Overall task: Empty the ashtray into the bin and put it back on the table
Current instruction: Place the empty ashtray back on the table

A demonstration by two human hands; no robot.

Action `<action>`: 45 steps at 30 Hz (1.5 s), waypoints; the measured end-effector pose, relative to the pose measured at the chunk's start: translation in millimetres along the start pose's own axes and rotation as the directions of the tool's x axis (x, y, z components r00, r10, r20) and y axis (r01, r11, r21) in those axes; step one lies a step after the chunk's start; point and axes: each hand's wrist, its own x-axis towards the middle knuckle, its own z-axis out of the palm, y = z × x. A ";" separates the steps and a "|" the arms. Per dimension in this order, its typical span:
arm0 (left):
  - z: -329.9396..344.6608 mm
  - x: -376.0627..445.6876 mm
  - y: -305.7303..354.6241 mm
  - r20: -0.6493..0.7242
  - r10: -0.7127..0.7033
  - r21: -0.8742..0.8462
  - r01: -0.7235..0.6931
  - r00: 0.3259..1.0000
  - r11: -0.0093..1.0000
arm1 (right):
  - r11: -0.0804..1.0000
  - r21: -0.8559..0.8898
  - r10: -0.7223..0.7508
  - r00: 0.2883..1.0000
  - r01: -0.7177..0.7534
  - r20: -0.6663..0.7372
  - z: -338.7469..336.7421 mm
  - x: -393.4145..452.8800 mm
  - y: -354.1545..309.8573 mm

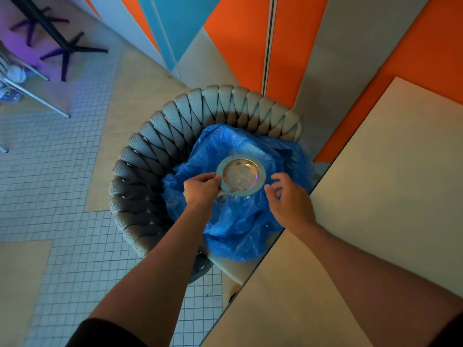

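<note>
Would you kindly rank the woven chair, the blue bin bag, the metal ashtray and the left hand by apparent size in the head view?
Largest to smallest:
1. Woven chair
2. Blue bin bag
3. and 4. Metal ashtray and left hand: they look alike, and the hand's nearness is unclear, so I will not rank them.

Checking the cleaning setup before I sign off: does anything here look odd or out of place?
Yes. The blue bin bag sits on a woven chair, not on the floor. The left hand holds the ashtray over it, with residue inside. No visible spill.
</note>
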 end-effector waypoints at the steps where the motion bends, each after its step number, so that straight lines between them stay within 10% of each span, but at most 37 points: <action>1: 1.0 -4.0 1.3 0.007 0.004 0.002 -0.004 1.000 1.000 | 0.991 0.103 0.083 0.997 -0.082 0.000 -2.9 3.2 -3.9; 5: 5.4 -25.5 6.9 0.050 0.019 0.019 -0.020 0.999 1.000 | 0.771 0.499 0.395 0.912 -0.395 0.112 -17.9 9.1 -12.3; 12: 14.0 -71.1 8.3 0.126 0.056 0.034 -0.060 0.990 0.998 | 0.598 0.616 0.497 0.840 -0.513 0.217 -46.3 -19.5 -1.6; 45: 112.3 -322.6 -97.3 0.477 -0.063 0.257 -0.071 0.877 0.964 | 0.368 0.759 0.773 0.630 -0.537 0.071 -199.5 -274.9 136.8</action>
